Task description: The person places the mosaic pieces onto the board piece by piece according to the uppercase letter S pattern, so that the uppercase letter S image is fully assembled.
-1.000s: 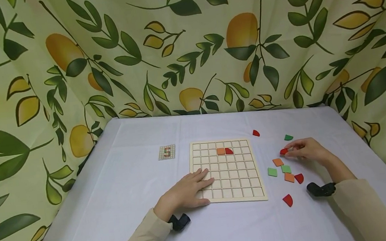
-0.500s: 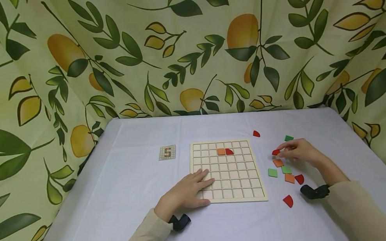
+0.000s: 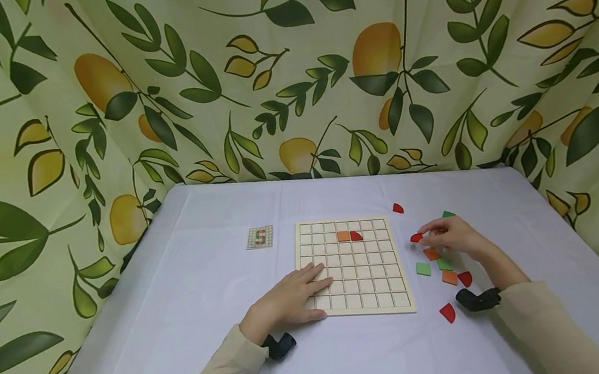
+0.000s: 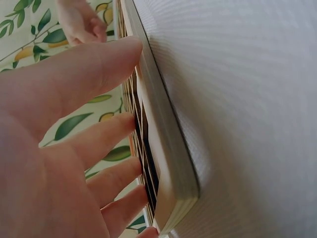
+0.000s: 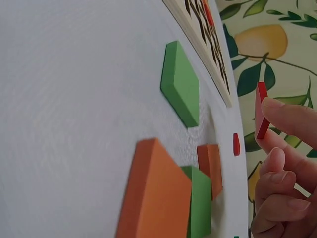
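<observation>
My right hand (image 3: pixel 451 236) pinches a red quarter-circle tile (image 3: pixel 416 238) between thumb and finger, to the right of the wooden grid board (image 3: pixel 367 312). In the right wrist view that red tile (image 5: pixel 260 110) is held up off the table. Spread fingers of my left hand (image 3: pixel 291 294) rest on the board's near left corner; the left wrist view shows the fingertips on the board's edge (image 4: pixel 171 144). An orange square tile (image 3: pixel 343 236) and another red quarter-circle tile (image 3: pixel 356 236) sit side by side in cells of an upper row.
Right of the board lie light green squares (image 3: pixel 423 269), orange squares (image 3: pixel 449 278), red quarter-circles (image 3: pixel 447 313) and a dark green piece (image 3: pixel 448 214) partly behind my right hand. One red piece (image 3: pixel 398 208) lies farther back. A small pattern card (image 3: pixel 260 237) lies left of the board.
My right hand has moved left toward the board, carrying the red quarter-circle tile. My left hand stays on the board's corner.
</observation>
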A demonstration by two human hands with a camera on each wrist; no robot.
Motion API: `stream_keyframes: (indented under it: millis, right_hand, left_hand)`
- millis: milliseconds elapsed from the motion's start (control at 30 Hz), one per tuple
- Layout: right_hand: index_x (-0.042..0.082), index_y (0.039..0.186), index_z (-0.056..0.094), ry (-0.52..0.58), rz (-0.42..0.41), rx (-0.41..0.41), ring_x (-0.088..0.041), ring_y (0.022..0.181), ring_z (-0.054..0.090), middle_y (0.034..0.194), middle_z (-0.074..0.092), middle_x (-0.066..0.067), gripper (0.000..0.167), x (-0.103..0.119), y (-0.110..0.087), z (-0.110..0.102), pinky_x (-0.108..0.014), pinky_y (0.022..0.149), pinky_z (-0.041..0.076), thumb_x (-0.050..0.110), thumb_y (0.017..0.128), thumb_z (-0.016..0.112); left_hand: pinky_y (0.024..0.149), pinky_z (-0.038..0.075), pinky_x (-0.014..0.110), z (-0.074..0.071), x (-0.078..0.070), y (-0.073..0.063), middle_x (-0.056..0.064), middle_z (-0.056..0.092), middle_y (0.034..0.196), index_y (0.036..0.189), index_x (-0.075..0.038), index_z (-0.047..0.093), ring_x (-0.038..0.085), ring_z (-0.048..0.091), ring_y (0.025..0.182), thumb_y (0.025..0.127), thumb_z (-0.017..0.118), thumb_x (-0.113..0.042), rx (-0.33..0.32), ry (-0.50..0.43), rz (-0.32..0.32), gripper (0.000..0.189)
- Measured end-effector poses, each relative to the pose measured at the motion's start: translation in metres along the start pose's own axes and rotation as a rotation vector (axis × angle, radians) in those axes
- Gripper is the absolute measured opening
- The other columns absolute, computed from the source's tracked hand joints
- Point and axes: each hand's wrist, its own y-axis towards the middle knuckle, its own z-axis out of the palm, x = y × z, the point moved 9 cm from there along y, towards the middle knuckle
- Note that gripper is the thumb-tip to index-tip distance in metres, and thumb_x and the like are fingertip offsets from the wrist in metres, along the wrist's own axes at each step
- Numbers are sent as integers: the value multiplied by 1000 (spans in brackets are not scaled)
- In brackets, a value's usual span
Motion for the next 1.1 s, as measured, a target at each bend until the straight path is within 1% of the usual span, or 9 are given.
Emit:
stream_keyframes:
  millis: [167,300,533,833,1100]
  right_hand:
    - [-2,117,65,20,5,10,-13,68,45,71,48,2,43,5,1,4,-21,52,39,27,86,72]
    - [-1,117,65,29,10,15,-13,68,46,70,48,3,46,8,1,8,-22,54,38,31,85,73]
    - [-1,116,64,52,0,32,-14,66,47,70,48,2,43,14,1,12,-22,53,38,27,85,72]
    - [-1,117,65,55,-8,23,-16,73,47,72,48,1,42,26,2,15,-22,54,38,26,85,72]
    - [1,117,65,55,5,31,-17,76,47,75,48,0,42,32,5,20,-22,55,39,27,86,72]
  left_hand:
    - [123,27,45,0,1,0,5,29,161,148,-19,39,26,24,151,89,64,-41,-2,-10,-11,68]
    - [122,27,46,0,0,0,5,29,161,148,-18,40,26,25,151,89,65,-41,-5,-15,-14,68]
    - [122,27,46,1,1,0,5,30,160,147,-19,40,26,25,151,89,65,-41,-8,-20,-16,68]
    - [121,28,47,-1,1,0,5,31,160,147,-18,42,27,26,150,88,66,-39,-18,-31,-7,67]
    - [122,28,46,1,2,0,4,29,161,148,-20,40,26,25,151,89,65,-41,-7,-31,-15,67]
